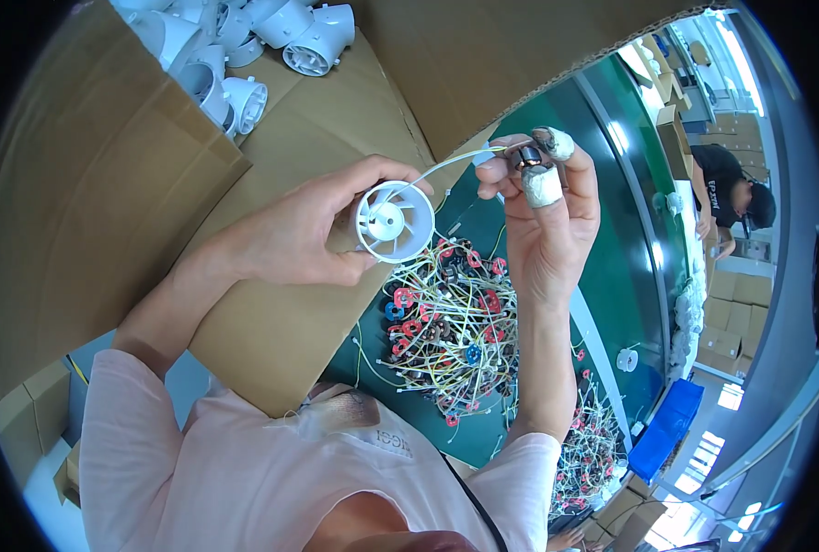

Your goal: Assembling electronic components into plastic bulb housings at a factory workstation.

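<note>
From my end, L grip (313, 221) wraps the white tube (388, 222), bladed end to cam, prob. for a clear view in. R grip (549, 221) pinches a dark coil (525, 158) clear of it, likely giving the wire (455, 160) slack. Wired parts (455, 340) heap on desk (612, 276).

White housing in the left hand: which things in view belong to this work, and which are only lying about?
Likely belong: white housing; small dark part; wire; pile of wired parts; boxed white fittings.
Likely just lying about: blue bin; stacked cartons.
</note>
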Available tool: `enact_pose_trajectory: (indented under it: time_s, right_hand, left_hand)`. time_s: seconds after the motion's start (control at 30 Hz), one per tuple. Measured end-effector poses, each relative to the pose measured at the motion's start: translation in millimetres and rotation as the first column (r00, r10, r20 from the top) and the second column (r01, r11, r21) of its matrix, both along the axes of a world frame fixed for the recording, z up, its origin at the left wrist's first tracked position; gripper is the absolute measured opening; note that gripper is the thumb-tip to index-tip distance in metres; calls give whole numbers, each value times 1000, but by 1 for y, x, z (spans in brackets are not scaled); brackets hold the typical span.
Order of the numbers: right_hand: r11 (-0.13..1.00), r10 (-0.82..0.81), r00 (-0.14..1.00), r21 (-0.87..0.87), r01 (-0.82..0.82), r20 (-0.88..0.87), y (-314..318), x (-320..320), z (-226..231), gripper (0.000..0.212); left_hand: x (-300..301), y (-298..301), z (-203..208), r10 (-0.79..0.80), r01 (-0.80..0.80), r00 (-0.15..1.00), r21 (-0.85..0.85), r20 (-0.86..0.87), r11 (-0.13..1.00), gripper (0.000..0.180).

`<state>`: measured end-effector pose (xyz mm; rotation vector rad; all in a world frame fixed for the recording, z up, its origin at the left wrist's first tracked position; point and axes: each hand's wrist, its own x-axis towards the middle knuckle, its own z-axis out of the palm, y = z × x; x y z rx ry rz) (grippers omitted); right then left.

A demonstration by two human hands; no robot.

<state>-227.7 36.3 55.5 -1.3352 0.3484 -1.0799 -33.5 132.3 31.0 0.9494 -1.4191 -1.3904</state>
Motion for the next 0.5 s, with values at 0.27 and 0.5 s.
enact_pose_trajectory:
  time_s: [0.27,0.5]
  right_hand:
    - [993,71,989,-87,-82,-130,-4,-10,8,27]
    - [891,109,860,-334,-307,-499,9,-18,31,22]
  left_hand:
    - [3,-2,3,-19,18,1000,10,5,1000,62]
    - [4,0,8,50,-52,984,6,171,999,68]
